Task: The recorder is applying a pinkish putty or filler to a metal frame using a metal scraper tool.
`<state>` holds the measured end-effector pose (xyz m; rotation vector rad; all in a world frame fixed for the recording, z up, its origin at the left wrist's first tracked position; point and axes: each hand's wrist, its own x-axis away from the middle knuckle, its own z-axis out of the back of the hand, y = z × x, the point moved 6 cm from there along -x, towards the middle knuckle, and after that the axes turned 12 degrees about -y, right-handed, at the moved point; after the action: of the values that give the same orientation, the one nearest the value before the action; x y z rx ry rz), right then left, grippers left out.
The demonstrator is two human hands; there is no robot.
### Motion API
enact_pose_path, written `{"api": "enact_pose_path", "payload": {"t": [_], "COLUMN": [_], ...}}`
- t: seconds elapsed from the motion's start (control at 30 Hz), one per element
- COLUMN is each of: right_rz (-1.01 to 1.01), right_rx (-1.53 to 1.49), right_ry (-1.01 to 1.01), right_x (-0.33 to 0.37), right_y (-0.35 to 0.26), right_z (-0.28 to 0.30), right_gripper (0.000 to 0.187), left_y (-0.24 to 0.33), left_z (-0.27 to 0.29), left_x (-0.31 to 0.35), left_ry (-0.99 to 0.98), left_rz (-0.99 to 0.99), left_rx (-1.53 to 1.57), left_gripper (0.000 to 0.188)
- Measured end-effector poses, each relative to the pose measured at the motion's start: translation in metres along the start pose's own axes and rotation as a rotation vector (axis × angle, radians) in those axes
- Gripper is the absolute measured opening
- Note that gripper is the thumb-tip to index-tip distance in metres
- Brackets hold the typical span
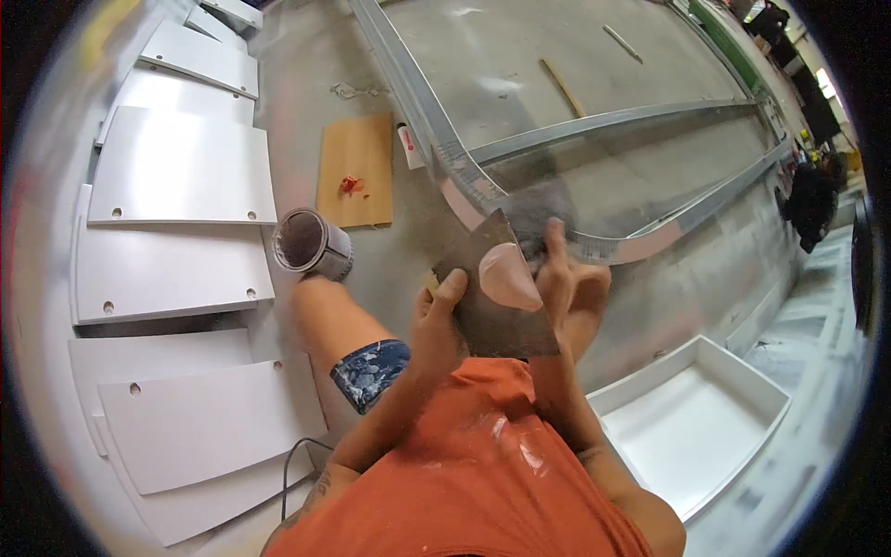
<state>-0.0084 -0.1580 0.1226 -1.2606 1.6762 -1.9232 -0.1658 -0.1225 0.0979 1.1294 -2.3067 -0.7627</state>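
Note:
My left hand (439,320) grips a dark flat filler board (464,278) by its left edge, thumb on top. A smooth lump of pale pink filler (510,277) lies on the board. My right hand (568,288) is closed at the board's right side, its index finger stretched along a dark, blurred flat piece (541,209) that looks like a spreader. Just beyond stands the rounded corner of a grey metal frame (478,181), with pink filler patches (636,249) along its near edge.
White curved panels (176,167) with holes lie stacked at left. A used open can (314,243) stands near my leg, by a wooden board (355,167) with a red smear and a white tube (408,146). A white tray (691,427) sits at lower right. Sticks (562,88) lie inside the frame.

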Motion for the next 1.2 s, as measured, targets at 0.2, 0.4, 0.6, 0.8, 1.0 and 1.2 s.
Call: {"api": "enact_pose_path", "payload": {"t": [0.2, 0.4, 0.6, 0.8, 1.0, 1.2], "right_rz": [0.815, 0.318, -0.103, -0.206, 0.162, -0.008], "right_rx": [0.451, -0.343, -0.577, -0.592, -0.453, -0.332], "right_ry": [-0.306, -0.125, -0.406, -0.692, -0.791, -0.365], "right_x": [0.011, -0.001, 0.026, 0.042, 0.039, -0.055], "right_y": [0.038, 0.069, 0.053, 0.024, 0.029, 0.060], "right_z": [0.023, 0.062, 0.025, -0.019, 0.022, 0.092], "right_gripper": [0.023, 0.031, 0.031, 0.030, 0.033, 0.025], "left_y": [-0.005, -0.013, -0.033, 0.025, 0.053, -0.021], "left_z": [0.023, 0.073, 0.107, 0.046, 0.035, 0.189], "left_x": [-0.012, -0.003, 0.003, -0.009, 0.012, 0.055], "left_ry": [0.079, 0.144, -0.306, -0.147, -0.735, -0.108], "left_rz": [-0.048, -0.016, -0.075, -0.430, -0.735, -0.095], "left_rx": [0.100, 0.126, 0.570, -0.828, -1.220, 0.347], "left_gripper": [0.045, 0.028, 0.025, 0.029, 0.036, 0.012]}}
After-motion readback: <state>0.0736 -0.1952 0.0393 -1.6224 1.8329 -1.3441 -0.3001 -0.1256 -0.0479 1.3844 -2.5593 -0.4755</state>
